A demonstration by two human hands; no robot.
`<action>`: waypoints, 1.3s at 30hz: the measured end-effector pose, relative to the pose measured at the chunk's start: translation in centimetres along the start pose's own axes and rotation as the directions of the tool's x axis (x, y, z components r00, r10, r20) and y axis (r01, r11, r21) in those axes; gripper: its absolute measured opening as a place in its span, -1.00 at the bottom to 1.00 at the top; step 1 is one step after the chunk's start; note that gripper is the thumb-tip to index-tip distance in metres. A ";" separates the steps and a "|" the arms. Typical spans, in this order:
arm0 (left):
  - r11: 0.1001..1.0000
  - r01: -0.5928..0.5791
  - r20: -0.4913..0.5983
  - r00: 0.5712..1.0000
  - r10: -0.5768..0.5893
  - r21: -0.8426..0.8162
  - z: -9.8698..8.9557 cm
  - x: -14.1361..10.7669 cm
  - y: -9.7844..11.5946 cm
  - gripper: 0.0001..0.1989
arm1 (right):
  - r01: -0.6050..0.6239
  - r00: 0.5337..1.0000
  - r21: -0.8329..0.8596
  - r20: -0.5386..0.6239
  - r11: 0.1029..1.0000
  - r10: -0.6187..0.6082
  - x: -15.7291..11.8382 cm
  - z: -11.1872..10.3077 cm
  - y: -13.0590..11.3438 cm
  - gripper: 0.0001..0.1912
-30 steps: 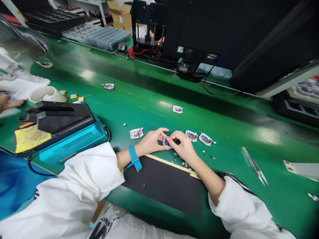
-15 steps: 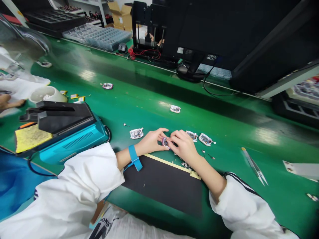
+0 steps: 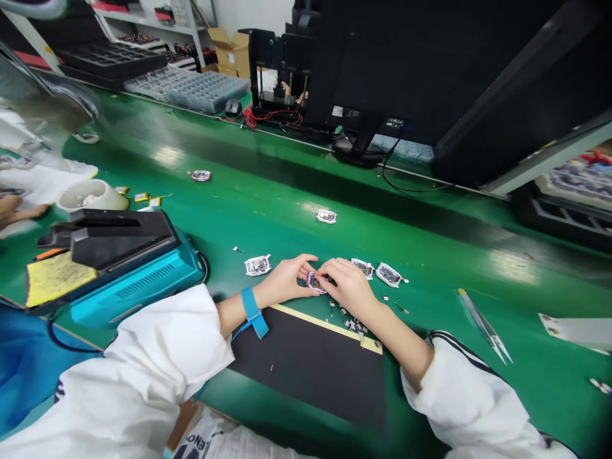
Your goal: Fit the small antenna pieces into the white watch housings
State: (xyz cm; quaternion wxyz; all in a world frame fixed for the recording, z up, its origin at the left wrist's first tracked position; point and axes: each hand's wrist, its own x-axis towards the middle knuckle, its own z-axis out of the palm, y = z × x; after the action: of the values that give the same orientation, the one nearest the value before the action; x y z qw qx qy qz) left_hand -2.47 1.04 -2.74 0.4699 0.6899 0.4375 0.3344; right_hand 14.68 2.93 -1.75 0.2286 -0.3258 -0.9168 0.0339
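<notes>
Both my hands meet over the green bench, pinching a small purple-edged electronic module (image 3: pixel 315 282) between their fingertips. My left hand (image 3: pixel 285 281) holds one side and my right hand (image 3: pixel 348 287) the other, partly hiding it. Beside them lie white-framed circuit modules: one (image 3: pixel 257 266) left of my left hand, and two more (image 3: pixel 362 268) (image 3: pixel 389 275) just beyond my right hand. Another white module (image 3: pixel 326 217) sits farther out. Small dark pieces (image 3: pixel 354 325) are scattered below my right wrist. A blue wrist strap (image 3: pixel 252 312) circles my left wrist.
A black mat (image 3: pixel 310 376) lies at the bench's near edge. Steel tweezers (image 3: pixel 484 325) lie to the right. On the left stand a teal machine (image 3: pixel 119 274), a yellow sponge (image 3: pixel 60 278) and a white bowl (image 3: pixel 90 195). A co-worker's hand (image 3: pixel 12 210) is at far left.
The whole view has shifted slightly as my head moved. Both hands remain together on the purple-edged module, with little visible change in their grip.
</notes>
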 end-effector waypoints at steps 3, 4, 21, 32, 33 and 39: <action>1.000 0.001 0.000 1.000 -0.001 0.006 0.0 0.0 0.0 -0.37 | 0.038 0.999 -0.031 0.038 0.999 -0.036 0.4 -0.3 -0.1 -0.85; 1.000 0.000 0.003 1.000 0.000 0.007 0.0 0.0 0.0 -0.37 | 0.051 0.997 -0.044 0.053 0.998 -0.048 0.6 -0.5 -0.1 -0.84; 0.990 -0.049 0.027 0.999 0.045 0.129 0.1 -0.1 0.4 -0.43 | 0.215 0.933 -0.022 0.300 0.976 -0.198 3.1 -3.3 1.5 -0.90; 0.847 0.078 -0.226 0.973 0.050 0.525 -5.2 4.6 2.2 -0.54 | -0.340 0.909 -0.112 0.218 0.934 0.356 11.2 1.2 9.7 -0.71; 0.834 0.113 -0.270 0.962 0.044 0.540 -5.9 5.5 1.7 -0.55 | -0.360 0.900 -0.112 0.218 0.926 0.377 11.2 1.2 9.5 -0.72; 0.754 0.229 -0.354 0.935 0.004 0.615 -8.5 9.2 -2.1 -0.68 | -0.389 0.898 -0.032 0.211 0.921 0.387 6.4 -2.6 6.4 -0.66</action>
State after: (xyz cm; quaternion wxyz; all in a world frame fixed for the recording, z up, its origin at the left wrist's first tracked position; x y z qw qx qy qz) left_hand -6.86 12.90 -1.43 0.1411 0.7144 0.6401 0.2450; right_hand 15.23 11.66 1.75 0.1193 -0.4949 -0.8526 0.1183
